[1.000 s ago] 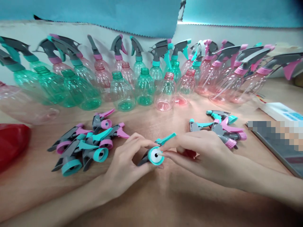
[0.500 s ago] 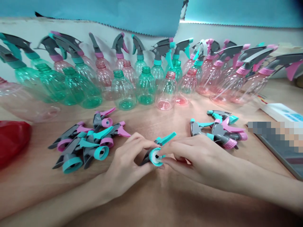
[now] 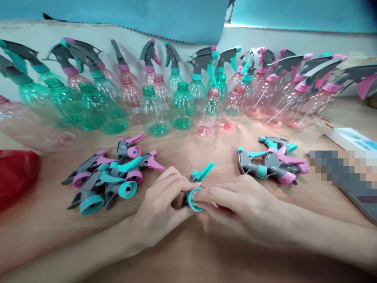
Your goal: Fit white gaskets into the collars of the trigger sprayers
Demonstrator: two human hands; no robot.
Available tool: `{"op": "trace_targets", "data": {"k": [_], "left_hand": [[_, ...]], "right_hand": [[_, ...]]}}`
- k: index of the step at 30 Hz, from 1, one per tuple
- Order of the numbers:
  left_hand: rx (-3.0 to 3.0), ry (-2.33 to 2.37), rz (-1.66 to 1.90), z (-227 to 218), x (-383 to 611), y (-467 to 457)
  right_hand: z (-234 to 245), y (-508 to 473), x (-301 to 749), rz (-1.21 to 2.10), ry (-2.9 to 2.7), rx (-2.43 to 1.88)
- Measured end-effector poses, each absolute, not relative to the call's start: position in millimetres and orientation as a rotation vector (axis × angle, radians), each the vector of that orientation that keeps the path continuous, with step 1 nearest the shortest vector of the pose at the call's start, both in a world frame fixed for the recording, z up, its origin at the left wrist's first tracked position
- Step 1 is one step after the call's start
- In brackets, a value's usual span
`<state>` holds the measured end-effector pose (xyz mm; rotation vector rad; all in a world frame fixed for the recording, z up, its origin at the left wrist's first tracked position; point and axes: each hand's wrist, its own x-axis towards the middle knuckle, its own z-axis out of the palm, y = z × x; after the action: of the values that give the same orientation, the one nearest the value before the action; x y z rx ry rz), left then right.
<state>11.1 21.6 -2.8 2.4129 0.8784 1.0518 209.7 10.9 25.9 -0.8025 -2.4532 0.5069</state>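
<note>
Gripping trigger head [image 3: 198, 177]: left hand [image 3: 160, 208], right hand [image 3: 238, 204] both closed on it, just above table [image 3: 188, 147]. Left pile [image 3: 108, 179], right pile [image 3: 269, 163] flank it, apart; bottle row [image 3: 182, 106] beyond it, bare wood between.

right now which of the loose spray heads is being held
The teal-collared spray head at the centre, pinched between the left hand and the right hand. The others lie untouched in the left pile and the right pile.

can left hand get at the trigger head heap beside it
Probably yes: nothing stands between the left hand and the heap of grey, pink and teal plastic trigger heads, but it holds a teal-collared grey trigger head.
</note>
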Motion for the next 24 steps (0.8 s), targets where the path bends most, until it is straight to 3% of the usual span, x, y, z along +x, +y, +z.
{"op": "trace_targets", "data": {"k": [11,24], "left_hand": [[2.386,0.860,1.003,-0.9,10.7,21.5],[2.383,0.784,1.056,-4.1,10.1,22.5]], "right_hand": [[33.6,10.4,210.0,0.175,-2.467,-0.842],[34.3,13.5,217.8,0.173,-2.656,-0.707]]}}
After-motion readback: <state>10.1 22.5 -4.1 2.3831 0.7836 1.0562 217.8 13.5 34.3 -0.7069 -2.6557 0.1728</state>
